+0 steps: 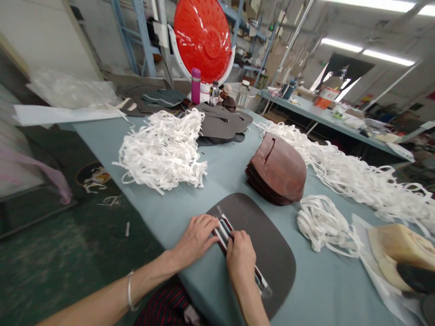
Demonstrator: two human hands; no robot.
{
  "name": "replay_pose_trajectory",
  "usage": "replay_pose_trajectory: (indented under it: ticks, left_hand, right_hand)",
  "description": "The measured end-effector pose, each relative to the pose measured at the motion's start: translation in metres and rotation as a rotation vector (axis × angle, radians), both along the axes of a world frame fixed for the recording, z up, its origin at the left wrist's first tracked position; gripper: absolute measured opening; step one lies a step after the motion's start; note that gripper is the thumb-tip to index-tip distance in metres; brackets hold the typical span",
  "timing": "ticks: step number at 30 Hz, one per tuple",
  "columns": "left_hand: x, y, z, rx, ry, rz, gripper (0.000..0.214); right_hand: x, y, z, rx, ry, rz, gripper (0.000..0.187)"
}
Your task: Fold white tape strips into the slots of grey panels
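A dark grey rounded panel point(272, 244) lies flat on the table right in front of me. Along it runs a long narrow slot with a white strip point(222, 232) edged in dark reddish brown. My left hand point(199, 235) grips across the upper part of this strip, thumb on one side and fingertips on the other. Close beside it, my right hand point(242, 256) has its fingers curled onto the strip's middle and hides part of it. The strip's lower end shows past my right wrist. Whatever lies under my fingertips is hidden.
Beyond the panel sits a stack of brown leather pieces point(280, 165), slotted on top. White ribbon heaps point(163, 151) lie left and right, with a smaller bundle point(324, 224) nearer. Grey cut pieces point(220, 122), a purple bottle point(195, 86) and a yellowish block point(401, 249) also stand around.
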State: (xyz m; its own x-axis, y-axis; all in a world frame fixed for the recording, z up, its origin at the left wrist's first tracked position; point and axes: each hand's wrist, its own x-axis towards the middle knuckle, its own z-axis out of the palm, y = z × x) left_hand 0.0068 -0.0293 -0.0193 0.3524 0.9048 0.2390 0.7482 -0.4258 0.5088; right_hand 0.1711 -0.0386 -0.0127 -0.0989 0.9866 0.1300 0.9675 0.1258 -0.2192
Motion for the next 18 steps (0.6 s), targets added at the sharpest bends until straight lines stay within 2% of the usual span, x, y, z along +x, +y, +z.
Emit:
replay_pose_trajectory:
  ticks: [4, 9, 12, 18]
  left_hand:
    - [0.002, 0.001, 0.006, -0.013, 0.049, 0.021, 0.038]
    - [0.004, 0.002, 0.006, 0.000, 0.113, 0.005, 0.028]
    - [0.004, 0.001, 0.003, 0.058, 0.164, -0.001, 0.030]
    - [0.006, -0.001, -0.001, 0.100, 0.229, -0.011, 0.033]
  right_hand:
    - [-0.026, 0.016, -0.006, 0.082, 0.036, 0.077, 0.025]
    - [-0.030, 0.002, -0.014, 0.232, -0.119, 0.176, 0.024]
    - [-0.008, -0.021, -0.017, 0.284, -0.187, 0.218, 0.028]
    - [0.068, -0.089, -0.015, 0.336, -0.172, 0.295, 0.035]
